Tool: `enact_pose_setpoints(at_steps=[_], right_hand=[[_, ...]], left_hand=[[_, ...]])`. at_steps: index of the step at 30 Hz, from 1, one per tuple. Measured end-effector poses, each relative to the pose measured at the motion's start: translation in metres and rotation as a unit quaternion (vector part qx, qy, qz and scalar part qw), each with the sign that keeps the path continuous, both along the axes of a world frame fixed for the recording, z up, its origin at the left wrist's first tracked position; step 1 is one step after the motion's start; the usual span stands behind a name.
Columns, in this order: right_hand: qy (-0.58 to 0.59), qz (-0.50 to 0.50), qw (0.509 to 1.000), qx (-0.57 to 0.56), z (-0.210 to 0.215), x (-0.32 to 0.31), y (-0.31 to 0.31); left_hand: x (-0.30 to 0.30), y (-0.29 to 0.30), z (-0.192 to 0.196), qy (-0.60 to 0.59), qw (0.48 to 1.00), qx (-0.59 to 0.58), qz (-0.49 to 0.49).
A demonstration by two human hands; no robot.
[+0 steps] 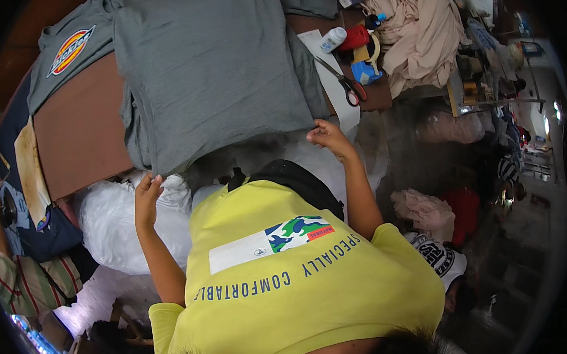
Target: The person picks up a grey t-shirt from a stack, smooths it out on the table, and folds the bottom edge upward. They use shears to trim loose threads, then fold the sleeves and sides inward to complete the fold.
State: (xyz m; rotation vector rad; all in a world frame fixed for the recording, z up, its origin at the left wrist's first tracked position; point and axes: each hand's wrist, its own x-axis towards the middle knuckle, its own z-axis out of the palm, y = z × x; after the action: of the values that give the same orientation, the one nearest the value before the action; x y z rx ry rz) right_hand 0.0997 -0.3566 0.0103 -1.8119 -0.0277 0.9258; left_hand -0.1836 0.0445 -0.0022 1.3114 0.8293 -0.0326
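1. The left hand [147, 197] pinches the near corner of a grey T-shirt [212, 64] where the cloth hangs over the front edge of the desk [79, 131]; the fingers are curled round the hem.
2. The right hand [328, 135] is clenched on the other near corner of the same shirt, knuckles up, right at the desk's edge.
3. The shirt lies spread flat across the brown desk, its far end running out of sight at the top, and its lower hem is drawn between the two hands.
4. Just left of it lies another grey shirt with an oval printed badge [70, 50], partly tucked under the first.
5. To the right, close to the sleeve, sit scissors [351, 88] with red handles, a white bottle [333, 39], a red tool and some small packets; beyond them is a heap of beige fabric [417, 26].
6. Below the desk edge bulges a white plastic bag [114, 226].
7. My worry: an uneven tug could skew the cloth and wrinkle it, or drag the neighbouring shirt along.
8. The sleeve could also catch the scissors and sweep them off the desk.
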Motion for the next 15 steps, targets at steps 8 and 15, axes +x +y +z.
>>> enact_pose_setpoints(at_steps=[8, 15], right_hand=[[0.041, -0.016, 0.999, -0.02, -0.013, 0.005, -0.001], [0.053, -0.043, 0.997, 0.026, -0.025, 0.008, -0.002]], left_hand=[[-0.005, -0.007, -0.01, 0.011, 1.0, -0.011, 0.006], [-0.007, -0.016, -0.027, -0.008, 0.998, -0.038, 0.05]])
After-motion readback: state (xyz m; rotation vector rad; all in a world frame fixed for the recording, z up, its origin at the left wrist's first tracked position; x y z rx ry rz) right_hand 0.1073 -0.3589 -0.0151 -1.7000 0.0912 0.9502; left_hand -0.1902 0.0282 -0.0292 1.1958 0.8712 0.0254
